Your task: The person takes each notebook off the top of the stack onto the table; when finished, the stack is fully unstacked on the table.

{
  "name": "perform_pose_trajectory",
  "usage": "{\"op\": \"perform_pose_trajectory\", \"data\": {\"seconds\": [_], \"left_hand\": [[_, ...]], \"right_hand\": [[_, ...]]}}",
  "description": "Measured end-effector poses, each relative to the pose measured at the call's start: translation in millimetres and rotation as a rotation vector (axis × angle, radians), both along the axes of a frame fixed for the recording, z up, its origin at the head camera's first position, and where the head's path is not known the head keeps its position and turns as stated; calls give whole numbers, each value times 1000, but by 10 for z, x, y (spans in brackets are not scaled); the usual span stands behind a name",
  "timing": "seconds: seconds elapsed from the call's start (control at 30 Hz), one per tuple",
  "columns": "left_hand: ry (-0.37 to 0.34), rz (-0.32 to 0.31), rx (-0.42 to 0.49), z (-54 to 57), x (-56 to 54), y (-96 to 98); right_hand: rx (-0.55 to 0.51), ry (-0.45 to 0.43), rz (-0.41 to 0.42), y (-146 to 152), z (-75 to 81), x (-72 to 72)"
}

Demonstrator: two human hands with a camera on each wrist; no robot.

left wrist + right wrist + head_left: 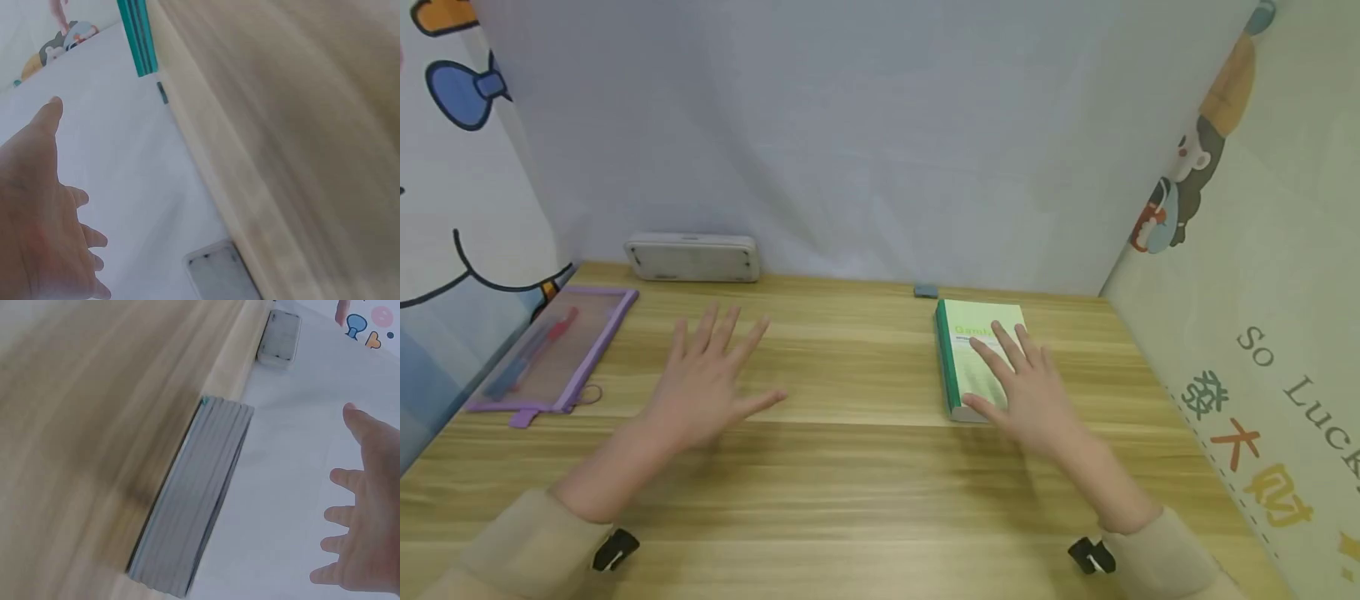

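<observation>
Pouch (597,350) holding pens (559,327), left hand (703,387) nearby

Right fingers (990,358) hide part of book (962,367); left wrist view crops white case (222,275).

"What's the count?"

"One left hand (702,390) and one right hand (1033,398), so two hands, and one table (850,492)."

"And the other things?"

"One purple-edged pouch (601,348) (its contents blur too much to count), one pale case (692,260), one small blue-grey piece (926,292), and one green-spined block of pages (962,367); one notebook or several, I can't tell."
</observation>
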State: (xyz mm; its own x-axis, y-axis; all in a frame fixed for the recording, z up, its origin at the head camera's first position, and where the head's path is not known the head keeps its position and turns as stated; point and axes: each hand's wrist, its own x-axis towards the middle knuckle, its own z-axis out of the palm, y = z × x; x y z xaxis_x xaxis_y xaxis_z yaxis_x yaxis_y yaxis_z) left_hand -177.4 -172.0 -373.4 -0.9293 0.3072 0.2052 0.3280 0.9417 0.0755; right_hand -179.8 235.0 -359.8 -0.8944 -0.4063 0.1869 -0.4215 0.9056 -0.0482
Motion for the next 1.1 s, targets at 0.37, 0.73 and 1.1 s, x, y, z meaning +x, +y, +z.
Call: {"op": "perform_pose_trajectory", "data": {"seconds": [0.37, 0.73, 1.1], "left_hand": [[19, -54, 2, 277, -258, 334], [-42, -87, 82, 280, -517, 904], [-93, -121, 303, 39, -732, 1511]], "right_hand": [[-69, 14, 9, 193, 219, -208], [-64, 25, -15, 468, 182, -514], [-186, -19, 7, 799, -62, -717]]}}
